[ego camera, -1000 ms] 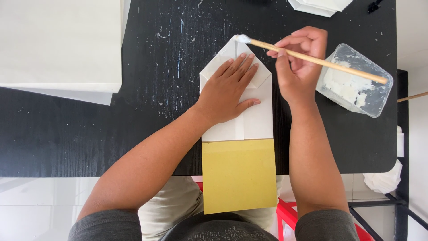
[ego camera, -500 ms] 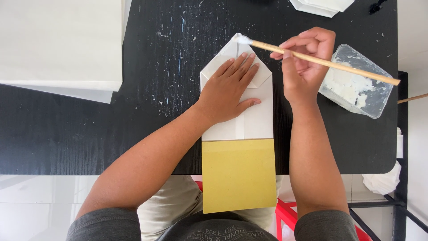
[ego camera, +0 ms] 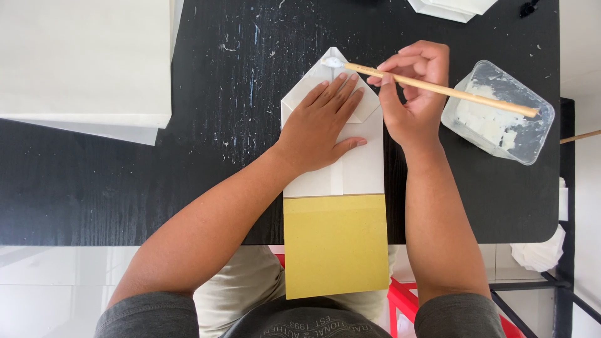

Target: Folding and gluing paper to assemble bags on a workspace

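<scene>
The folded white paper (ego camera: 350,169) lay on the black bench (ego camera: 125,188), its long axis running straight away from the person, with its pointed, house-shaped tip facing the far edge and its square end toward the body. That near end sat on a yellow board (ego camera: 335,247), which overhung the near rim of the bench above the person's lap.

The left hand (ego camera: 322,125) lay flat and spread on the paper's upper half, fingers aimed up toward the point and thumb out to the right — pressing down rather than gripping anything. The tip of the paper showed just beyond the fingertips.

The right hand (ego camera: 413,94) was just right of the paper's slanted edge, closed in a pinch on a thin wooden brush (ego camera: 438,89). The brush lay almost crosswise to the paper, tilted slightly: its white, paste-laden end (ego camera: 332,62) touched the paper right at the point, while the handle ran right and a little toward the person, ending over a clear plastic tub (ego camera: 501,112).

That tub stood on the bench to the right of the hand, holding white paste. A large white sheet stack (ego camera: 81,62) covered the bench's far left corner — well apart from the work.
</scene>
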